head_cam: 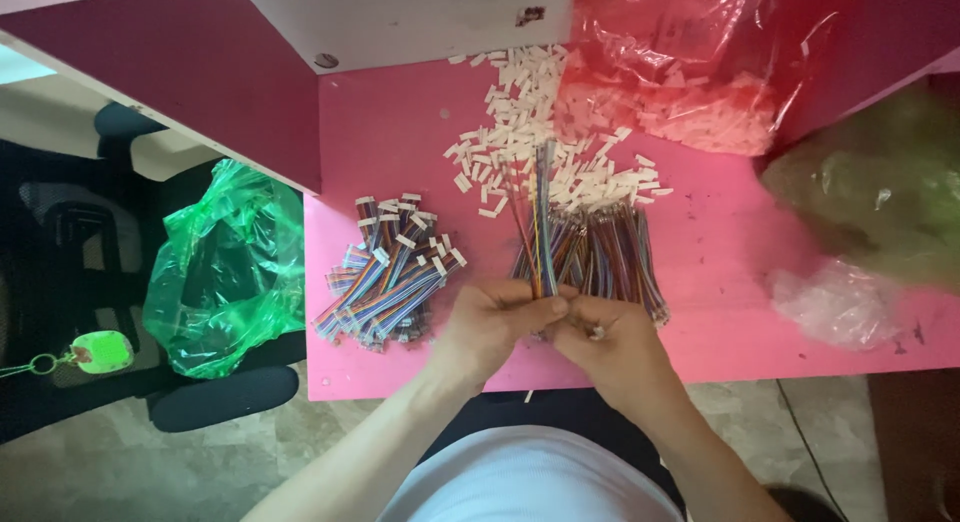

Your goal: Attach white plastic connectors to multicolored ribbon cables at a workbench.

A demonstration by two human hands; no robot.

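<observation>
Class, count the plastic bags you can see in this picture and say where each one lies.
4: a green bag off the table's left edge, a red bag at the table's back, a dark green bag far right, a clear bag below it. Others may be hidden.

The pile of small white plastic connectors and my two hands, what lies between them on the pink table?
In the head view, a loose bundle of multicoloured wires lies between the white connector pile and both hands, left hand, right hand.
</observation>
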